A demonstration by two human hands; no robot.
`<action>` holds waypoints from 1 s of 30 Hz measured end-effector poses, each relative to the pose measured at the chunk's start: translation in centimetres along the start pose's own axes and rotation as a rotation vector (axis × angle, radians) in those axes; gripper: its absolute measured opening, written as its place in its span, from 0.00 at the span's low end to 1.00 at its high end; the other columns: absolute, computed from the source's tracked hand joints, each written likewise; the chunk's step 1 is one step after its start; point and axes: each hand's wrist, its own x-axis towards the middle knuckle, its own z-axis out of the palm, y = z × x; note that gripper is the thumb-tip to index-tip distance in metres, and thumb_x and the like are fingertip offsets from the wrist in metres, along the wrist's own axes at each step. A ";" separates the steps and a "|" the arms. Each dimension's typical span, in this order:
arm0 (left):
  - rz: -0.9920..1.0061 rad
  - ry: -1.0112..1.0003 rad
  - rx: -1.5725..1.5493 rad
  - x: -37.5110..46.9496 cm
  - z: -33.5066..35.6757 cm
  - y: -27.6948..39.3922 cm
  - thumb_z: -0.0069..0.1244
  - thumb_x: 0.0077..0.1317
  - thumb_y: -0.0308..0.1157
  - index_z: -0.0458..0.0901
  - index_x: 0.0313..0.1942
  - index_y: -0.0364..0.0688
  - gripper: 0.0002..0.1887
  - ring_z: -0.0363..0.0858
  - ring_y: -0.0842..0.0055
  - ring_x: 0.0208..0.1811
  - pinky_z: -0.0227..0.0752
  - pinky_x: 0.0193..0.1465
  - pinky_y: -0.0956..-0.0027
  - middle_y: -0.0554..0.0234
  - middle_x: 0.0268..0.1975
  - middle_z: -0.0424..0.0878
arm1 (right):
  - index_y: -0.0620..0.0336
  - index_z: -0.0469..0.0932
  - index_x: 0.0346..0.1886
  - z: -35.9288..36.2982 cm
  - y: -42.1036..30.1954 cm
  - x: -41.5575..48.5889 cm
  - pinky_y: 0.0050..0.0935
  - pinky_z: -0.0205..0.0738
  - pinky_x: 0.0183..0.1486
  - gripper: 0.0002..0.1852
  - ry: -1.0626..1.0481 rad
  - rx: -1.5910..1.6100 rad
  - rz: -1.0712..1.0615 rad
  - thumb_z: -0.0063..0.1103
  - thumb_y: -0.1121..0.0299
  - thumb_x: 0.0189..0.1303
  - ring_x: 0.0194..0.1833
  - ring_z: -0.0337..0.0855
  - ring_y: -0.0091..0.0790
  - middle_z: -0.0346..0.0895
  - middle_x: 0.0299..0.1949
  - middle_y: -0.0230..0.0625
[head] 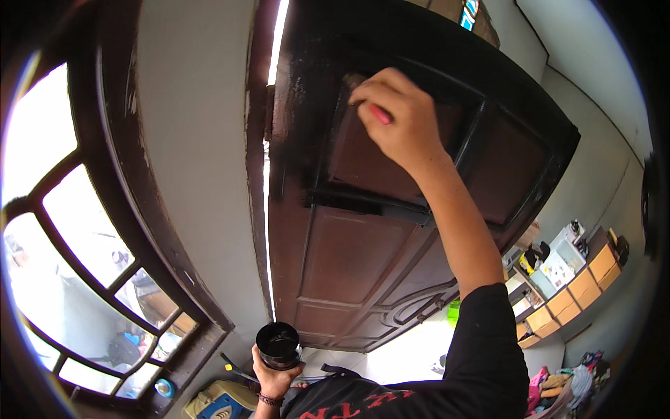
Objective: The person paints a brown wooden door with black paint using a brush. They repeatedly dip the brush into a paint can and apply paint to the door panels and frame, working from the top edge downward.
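Raised high, my right hand [395, 112] grips a paintbrush by its red handle [380, 114]. The brush's bristles [354, 79], partly hidden and blurred, are at the upper left panel of a wooden door [361, 256]. Black paint covers the door's top and the frame around its upper panels, while the lower part is brown. Low in the view, my left hand [275, 379] holds a round black container [278, 343] from below, its mouth facing up. Dark, glossy paint appears inside it.
A dark-framed window [86, 214] stands to the left, with a blue-lidded round item [164, 388] on its sill. Below is a beige and blue bag [222, 400]. On the right are a shelf unit with orange fronts [583, 288] and a pile of clothes [570, 385].
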 end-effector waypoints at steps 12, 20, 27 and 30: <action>-0.020 -0.012 -0.032 -0.1 -0.8 0.2 0.71 0.40 0.15 0.64 0.63 0.43 0.48 0.86 0.72 0.31 0.80 0.17 0.69 0.53 0.46 0.84 | 0.57 0.87 0.35 1.2 -2.7 1.9 0.37 0.80 0.40 0.07 -0.154 0.004 0.101 0.70 0.76 0.51 0.34 0.85 0.44 0.82 0.31 0.40; -0.001 0.025 -0.016 0.4 -0.9 -2.2 0.75 0.36 0.21 0.67 0.62 0.42 0.49 0.87 0.70 0.41 0.86 0.37 0.66 0.55 0.48 0.85 | 0.63 0.79 0.42 6.2 -3.8 -0.5 0.41 0.90 0.39 0.14 -0.652 -0.664 -0.047 0.72 0.68 0.56 0.39 0.91 0.48 0.80 0.41 0.47; -0.025 0.037 -0.035 0.1 -1.6 -1.6 0.77 0.34 0.24 0.69 0.61 0.39 0.49 0.85 0.70 0.50 0.81 0.57 0.63 0.58 0.50 0.84 | 0.65 0.81 0.38 6.9 -5.6 3.7 0.37 0.89 0.32 0.11 -0.479 -0.611 0.019 0.70 0.68 0.59 0.38 0.91 0.46 0.81 0.41 0.47; -0.035 0.054 -0.029 0.1 -1.9 -1.3 0.77 0.34 0.24 0.69 0.61 0.38 0.50 0.85 0.70 0.50 0.81 0.57 0.63 0.58 0.50 0.84 | 0.67 0.82 0.40 7.7 -4.4 1.7 0.38 0.89 0.33 0.11 -0.648 -0.565 0.038 0.68 0.68 0.60 0.39 0.91 0.46 0.81 0.41 0.48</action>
